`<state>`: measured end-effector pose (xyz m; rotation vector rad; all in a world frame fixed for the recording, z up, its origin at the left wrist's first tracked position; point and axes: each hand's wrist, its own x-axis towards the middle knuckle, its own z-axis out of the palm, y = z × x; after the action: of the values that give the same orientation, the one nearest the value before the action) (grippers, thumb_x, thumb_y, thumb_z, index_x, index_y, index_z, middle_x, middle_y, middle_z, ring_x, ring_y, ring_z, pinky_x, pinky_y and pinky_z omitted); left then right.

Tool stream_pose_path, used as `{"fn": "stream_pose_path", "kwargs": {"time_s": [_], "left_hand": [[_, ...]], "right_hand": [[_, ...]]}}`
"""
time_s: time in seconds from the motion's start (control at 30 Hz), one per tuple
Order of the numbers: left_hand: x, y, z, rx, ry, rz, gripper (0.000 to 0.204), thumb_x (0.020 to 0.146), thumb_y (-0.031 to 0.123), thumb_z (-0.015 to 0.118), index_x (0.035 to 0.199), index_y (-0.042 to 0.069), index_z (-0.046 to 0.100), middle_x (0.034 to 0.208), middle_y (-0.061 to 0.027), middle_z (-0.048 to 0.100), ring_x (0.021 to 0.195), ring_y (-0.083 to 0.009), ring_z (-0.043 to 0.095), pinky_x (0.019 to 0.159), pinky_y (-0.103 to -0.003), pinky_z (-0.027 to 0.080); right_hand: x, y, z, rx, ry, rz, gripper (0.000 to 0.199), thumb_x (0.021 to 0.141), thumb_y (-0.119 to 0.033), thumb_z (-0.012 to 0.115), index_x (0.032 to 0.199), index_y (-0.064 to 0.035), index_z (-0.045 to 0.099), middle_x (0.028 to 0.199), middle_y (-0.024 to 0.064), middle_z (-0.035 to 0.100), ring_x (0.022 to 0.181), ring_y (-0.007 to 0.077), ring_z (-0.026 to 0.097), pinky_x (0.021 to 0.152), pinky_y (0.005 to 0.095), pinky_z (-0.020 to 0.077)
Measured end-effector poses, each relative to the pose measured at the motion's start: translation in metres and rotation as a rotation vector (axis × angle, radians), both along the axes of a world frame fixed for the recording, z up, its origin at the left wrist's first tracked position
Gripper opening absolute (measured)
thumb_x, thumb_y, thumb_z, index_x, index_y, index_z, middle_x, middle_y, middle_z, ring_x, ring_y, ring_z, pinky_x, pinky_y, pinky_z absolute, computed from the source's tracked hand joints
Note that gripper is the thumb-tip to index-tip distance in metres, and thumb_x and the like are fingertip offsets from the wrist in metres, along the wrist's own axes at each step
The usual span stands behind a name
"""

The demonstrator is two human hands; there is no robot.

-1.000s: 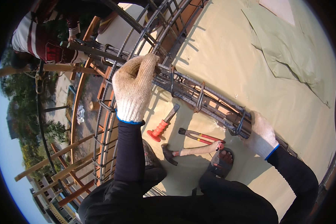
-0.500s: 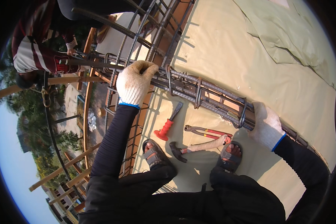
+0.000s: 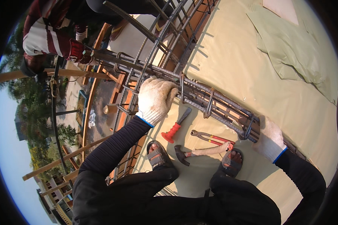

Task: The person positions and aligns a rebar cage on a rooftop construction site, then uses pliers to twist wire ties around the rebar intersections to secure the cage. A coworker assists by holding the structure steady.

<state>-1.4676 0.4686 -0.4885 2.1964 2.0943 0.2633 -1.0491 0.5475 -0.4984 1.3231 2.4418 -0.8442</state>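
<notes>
Rebar (image 3: 221,99) | left hand (image 3: 156,98), right hand (image 3: 269,139) at edge | sheeting (image 3: 233,52) spreads beyond

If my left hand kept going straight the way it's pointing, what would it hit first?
Most likely the rebar cage: your left hand points up and right into its bars. They overlap in the picture, so it may be touching; depth is unclear.
</notes>
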Motion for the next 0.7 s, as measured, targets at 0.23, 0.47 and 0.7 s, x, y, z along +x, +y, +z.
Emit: {"fn": "stream_pose_path", "kwargs": {"time_s": [0.23,0.47,0.7], "left_hand": [[-0.001,-0.004,-0.003,0.124,-0.066,-0.044,0.046,0.093,0.018,0.077,0.136,0.005,0.067,0.132,-0.0182,0.069,0.123,-0.0424,0.063,0.111,-0.055,0.046],[0.071,-0.095,0.002,-0.429,-1.084,0.629,0.046,0.105,0.02,0.069,0.144,0.0,0.056,0.133,-0.0137,0.064,0.122,-0.0158,0.061,0.106,-0.038,0.052],[0.1,-0.054,-0.019,-0.785,-1.493,0.626,0.067,0.11,0.046,0.065,0.151,-0.006,0.053,0.137,-0.0133,0.063,0.126,-0.0234,0.061,0.113,-0.038,0.048]], "right_hand": [[-0.005,0.001,0.019,-0.038,-0.143,-0.05,0.074,0.064,-0.008,0.085,0.131,0.0033,0.057,0.116,0.0271,0.068,0.111,0.0476,0.068,0.094,0.0521,0.0586],[-0.012,-0.003,0.024,0.008,-0.049,-0.1,0.057,0.065,-0.003,0.086,0.116,0.0018,0.061,0.108,0.0272,0.07,0.108,0.0491,0.069,0.09,0.0526,0.0586],[-0.006,-0.006,0.012,0.01,-0.089,-0.064,0.07,0.062,-0.005,0.084,0.126,0.0026,0.057,0.11,0.0266,0.067,0.11,0.0483,0.066,0.094,0.0522,0.0565]]}}
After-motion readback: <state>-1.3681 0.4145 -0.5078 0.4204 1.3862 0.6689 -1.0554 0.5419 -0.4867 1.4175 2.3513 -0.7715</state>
